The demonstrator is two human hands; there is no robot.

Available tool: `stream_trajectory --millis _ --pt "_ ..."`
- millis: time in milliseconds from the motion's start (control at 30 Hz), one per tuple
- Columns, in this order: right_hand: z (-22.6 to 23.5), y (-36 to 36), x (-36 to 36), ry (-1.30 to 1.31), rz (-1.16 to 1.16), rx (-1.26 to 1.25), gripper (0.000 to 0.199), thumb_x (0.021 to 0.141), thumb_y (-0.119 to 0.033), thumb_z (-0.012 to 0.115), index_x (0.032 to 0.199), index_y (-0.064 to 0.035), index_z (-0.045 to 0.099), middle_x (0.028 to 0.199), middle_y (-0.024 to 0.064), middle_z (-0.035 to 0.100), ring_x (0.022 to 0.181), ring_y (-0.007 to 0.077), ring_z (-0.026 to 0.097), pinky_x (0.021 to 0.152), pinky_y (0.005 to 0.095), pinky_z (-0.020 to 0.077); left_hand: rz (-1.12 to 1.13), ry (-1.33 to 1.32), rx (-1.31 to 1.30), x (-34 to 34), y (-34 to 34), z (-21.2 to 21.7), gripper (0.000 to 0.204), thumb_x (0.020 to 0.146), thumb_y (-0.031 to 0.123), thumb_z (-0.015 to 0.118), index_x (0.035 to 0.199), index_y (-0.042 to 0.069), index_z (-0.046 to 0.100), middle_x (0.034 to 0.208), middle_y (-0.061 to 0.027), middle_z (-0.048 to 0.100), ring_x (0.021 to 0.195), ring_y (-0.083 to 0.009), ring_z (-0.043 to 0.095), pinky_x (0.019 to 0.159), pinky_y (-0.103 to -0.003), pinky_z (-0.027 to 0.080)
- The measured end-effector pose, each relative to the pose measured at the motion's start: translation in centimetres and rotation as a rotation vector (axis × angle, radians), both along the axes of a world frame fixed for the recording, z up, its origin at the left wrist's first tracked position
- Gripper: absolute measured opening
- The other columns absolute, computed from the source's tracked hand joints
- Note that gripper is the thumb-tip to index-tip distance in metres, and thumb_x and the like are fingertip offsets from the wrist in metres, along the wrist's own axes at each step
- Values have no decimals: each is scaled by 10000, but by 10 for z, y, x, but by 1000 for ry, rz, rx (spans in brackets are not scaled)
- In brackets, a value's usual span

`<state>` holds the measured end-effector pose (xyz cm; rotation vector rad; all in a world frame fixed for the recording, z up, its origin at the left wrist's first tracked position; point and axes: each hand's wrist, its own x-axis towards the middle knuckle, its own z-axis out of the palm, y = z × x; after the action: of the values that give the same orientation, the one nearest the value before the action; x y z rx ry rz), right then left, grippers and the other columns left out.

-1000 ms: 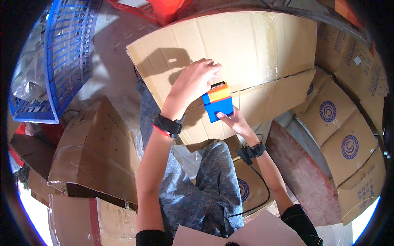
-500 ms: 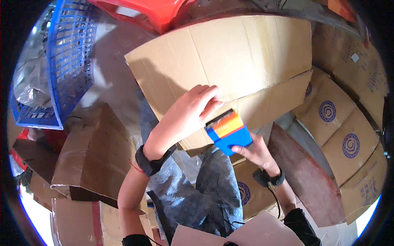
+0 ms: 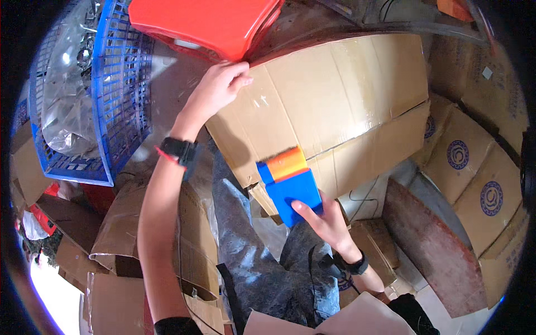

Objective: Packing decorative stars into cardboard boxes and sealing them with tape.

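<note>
My right hand [image 3: 322, 216] grips a blue and orange tape dispenser [image 3: 294, 192] with a dark edge along its orange end. It is held over the near-left part of a large cardboard box [image 3: 312, 89], whose flaps meet in a seam. My left hand [image 3: 224, 85] is at the box's far-left edge, fingers curled and pressed together. What they pinch is too thin or hidden to make out. Small bright glints [image 3: 260, 101] show on the cardboard between that hand and the dispenser. Both wrists wear dark bands.
A red plastic stool [image 3: 206, 22] stands beyond the box. At the left is a blue crate [image 3: 103, 111] with clear plastic bags inside, above open cardboard boxes [image 3: 120, 223]. Printed cartons [image 3: 469, 173] are stacked at the right beside a worn reddish board [image 3: 430, 245].
My left hand has moved up and left from near the dispenser to the box's far-left edge. The dispenser has shifted slightly left and down in my right hand.
</note>
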<state>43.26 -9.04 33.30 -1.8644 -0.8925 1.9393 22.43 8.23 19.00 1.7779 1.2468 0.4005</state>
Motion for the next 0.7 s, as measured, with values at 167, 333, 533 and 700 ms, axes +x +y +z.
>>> stream_trajectory --millis 167,333,533,700 --pt "-40 24 -13 -114 4 8 374 792 -297 591 935 46 552 758 83 616 694 107 576 632 256 461 151 119 192 10 5 -47 103 783 114 499 781 13 482 780 -169 557 751 -346 537 613 -427 432" --pt "-55 33 -11 -151 -9 92 381 776 -313 608 911 41 567 733 90 620 662 113 584 606 252 465 226 351 187 22 1 -49 100 794 130 479 764 35 495 788 -163 565 739 -339 552 601 -430 454" --pt "-60 51 -14 -100 -31 97 407 773 -336 607 928 38 564 728 90 620 662 111 582 604 250 464 205 426 252 14 8 -53 63 767 81 466 775 37 510 752 -168 572 724 -333 563 609 -418 464" --pt "-73 58 -12 -181 88 99 452 770 -378 593 957 32 556 712 113 618 656 148 598 599 285 466 217 509 401 -5 3 -57 110 730 52 468 809 39 543 760 -161 583 749 -317 570 661 -398 464"
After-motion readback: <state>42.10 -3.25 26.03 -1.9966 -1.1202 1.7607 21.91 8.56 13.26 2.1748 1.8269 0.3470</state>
